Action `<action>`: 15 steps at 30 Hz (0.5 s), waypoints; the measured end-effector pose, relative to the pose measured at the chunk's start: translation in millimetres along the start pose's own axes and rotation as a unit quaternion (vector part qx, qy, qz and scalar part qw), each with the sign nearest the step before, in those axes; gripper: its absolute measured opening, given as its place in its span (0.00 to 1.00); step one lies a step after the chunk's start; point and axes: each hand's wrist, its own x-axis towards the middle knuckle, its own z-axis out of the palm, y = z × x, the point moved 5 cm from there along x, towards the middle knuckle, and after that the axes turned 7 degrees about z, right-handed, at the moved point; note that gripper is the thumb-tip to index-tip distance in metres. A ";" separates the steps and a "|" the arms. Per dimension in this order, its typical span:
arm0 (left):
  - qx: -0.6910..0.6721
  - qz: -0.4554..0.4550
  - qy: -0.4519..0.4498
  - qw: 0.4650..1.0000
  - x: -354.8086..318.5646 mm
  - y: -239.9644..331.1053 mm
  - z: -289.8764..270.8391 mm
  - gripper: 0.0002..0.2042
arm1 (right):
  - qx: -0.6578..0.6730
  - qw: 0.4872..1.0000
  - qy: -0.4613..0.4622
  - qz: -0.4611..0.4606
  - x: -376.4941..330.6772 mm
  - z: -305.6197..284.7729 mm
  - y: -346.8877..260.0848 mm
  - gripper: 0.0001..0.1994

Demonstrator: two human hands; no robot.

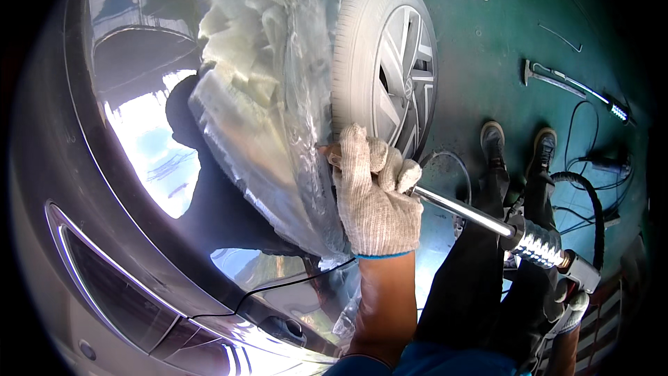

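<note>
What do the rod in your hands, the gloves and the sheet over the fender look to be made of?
Rod: polished metal, going by its bright mirror glints. Left hand: off-white knitted glove, likely cotton, with a visible weave. Right hand wears a similar glove. Sheet: thin clear plastic film, crinkled and glossy, with foam-like pale lumps behind it.

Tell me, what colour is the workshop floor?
Dark green; the floor shows best in the head view, right of the wheel.

Car body workshop (green floor (501,35)): masked car (139,188), tools.
</note>
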 end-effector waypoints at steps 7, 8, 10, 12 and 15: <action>0.013 0.006 -0.006 1.000 5.5 5.0 -0.3 0.08 | -0.014 1.000 0.007 0.001 -2.4 -3.1 -0.8 0.21; -0.003 -0.003 -0.019 1.000 5.4 3.4 -0.4 0.08 | -0.016 1.000 0.001 -0.002 -2.0 -2.1 -1.3 0.21; 0.004 0.001 -0.025 1.000 6.1 4.6 -1.0 0.08 | -0.011 1.000 -0.001 -0.006 -0.2 -0.4 -0.2 0.20; 0.008 0.007 -0.022 1.000 6.3 4.7 -0.8 0.07 | 0.004 1.000 -0.011 -0.002 0.7 0.9 0.4 0.20; 0.009 0.015 -0.016 1.000 5.7 5.9 1.0 0.07 | 0.035 0.999 -0.034 0.013 1.6 1.0 0.6 0.19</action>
